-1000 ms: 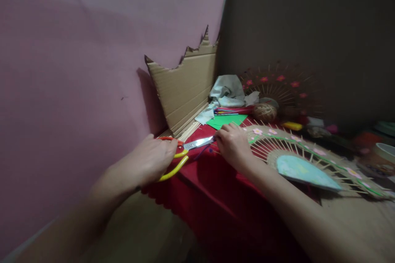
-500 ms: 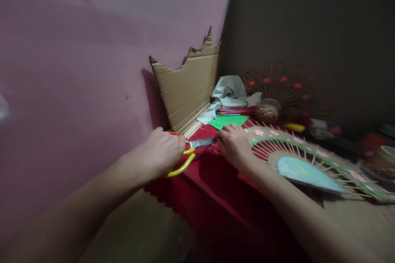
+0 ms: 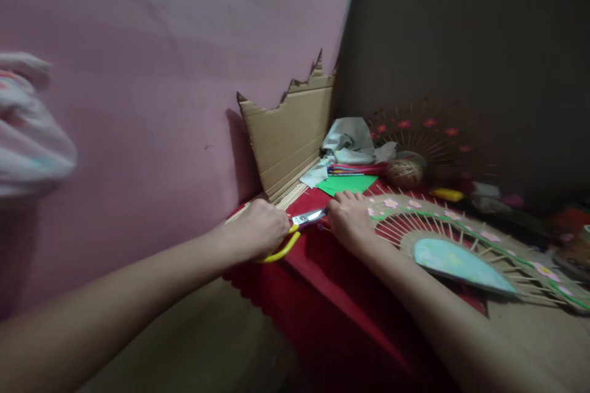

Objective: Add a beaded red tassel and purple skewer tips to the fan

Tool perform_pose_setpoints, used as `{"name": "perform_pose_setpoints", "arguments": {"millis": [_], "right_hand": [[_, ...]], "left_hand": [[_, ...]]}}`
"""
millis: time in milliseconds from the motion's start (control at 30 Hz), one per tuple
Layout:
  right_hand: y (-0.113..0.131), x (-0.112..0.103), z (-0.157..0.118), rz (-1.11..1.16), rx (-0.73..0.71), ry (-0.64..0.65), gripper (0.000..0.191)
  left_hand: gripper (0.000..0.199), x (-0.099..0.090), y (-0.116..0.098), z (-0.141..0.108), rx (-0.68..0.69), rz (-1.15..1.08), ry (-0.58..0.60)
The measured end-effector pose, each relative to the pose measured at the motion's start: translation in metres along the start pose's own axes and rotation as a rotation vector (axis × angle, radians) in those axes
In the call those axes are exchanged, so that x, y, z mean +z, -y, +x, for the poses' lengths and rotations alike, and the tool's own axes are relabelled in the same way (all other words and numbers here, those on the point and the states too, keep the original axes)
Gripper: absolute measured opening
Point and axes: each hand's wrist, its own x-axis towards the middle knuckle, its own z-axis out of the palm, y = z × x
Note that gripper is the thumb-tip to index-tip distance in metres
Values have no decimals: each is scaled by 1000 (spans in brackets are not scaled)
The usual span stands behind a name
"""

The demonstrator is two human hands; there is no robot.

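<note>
My left hand [image 3: 262, 230] is closed around the yellow handles of a pair of scissors [image 3: 310, 217]. Their metal blades point right, toward the fingers of my right hand [image 3: 349, 216]. That hand is closed at the blade tips, pinching a thin purple strand that is mostly hidden by the blades and fingers. A small dark purple tip [image 3: 320, 227] shows just below them. Right beside my right hand lies a fan-shaped piece [image 3: 461, 260] of thin sticks, with a light blue half-round centre and a band of pink flowers.
Torn cardboard [image 3: 288, 135] leans on the pink wall, with thin sticks [image 3: 294, 195] at its foot. Behind my hands are green paper [image 3: 346, 184], colourful fuzzy stems [image 3: 354, 169], a twine ball [image 3: 404, 172] and crumpled cloth [image 3: 349, 138]. A red cloth [image 3: 322, 295] covers the table.
The scissors' handles and blades have come closer together. The view has shifted slightly left, bringing a hanging pale cloth further in at the left edge.
</note>
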Motion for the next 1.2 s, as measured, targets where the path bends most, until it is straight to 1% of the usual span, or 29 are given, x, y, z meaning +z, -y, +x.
{"name": "perform_pose_setpoints", "arguments": {"millis": [133,200,300,400,467,533,633,733,833,900,967,1033,1100,1167,1200], "right_hand": [[1,4,0,-3,-7,10,22],[0,4,0,0,-3,12,23],[0,3,0,11,3,10,23],[0,1,-1,24,8,12,23],[0,0,-1,32,7,17,22],[0,0,-2,40,0,19,22],[0,2,-2,54,-6,22,23],[1,5,-2,69,-3,31,23],[2,9,-2,91,4,52,23],[3,12,-3,116,19,70,23],[3,12,-3,154,36,86,22],[0,11,-2,207,60,96,22],[-6,9,0,269,106,95,24],[-15,7,3,330,180,82,26],[-19,6,4,358,220,75,27]], "left_hand": [[33,12,-2,3,-9,-15,6],[31,14,-1,4,-29,-30,24],[29,10,5,7,-72,-64,46],[31,1,16,19,-139,-101,43],[31,-2,21,33,-185,-130,44],[30,-1,22,52,-213,-169,48],[32,5,18,85,-226,-237,45],[33,12,14,115,-249,-296,11],[34,14,14,137,-259,-360,-13],[33,13,16,145,-244,-405,-18],[33,11,17,143,-222,-446,-36],[29,8,19,131,-181,-486,-59],[23,4,20,108,-91,-535,-56],[20,2,19,79,25,-589,-6],[19,2,17,66,59,-610,19]]}}
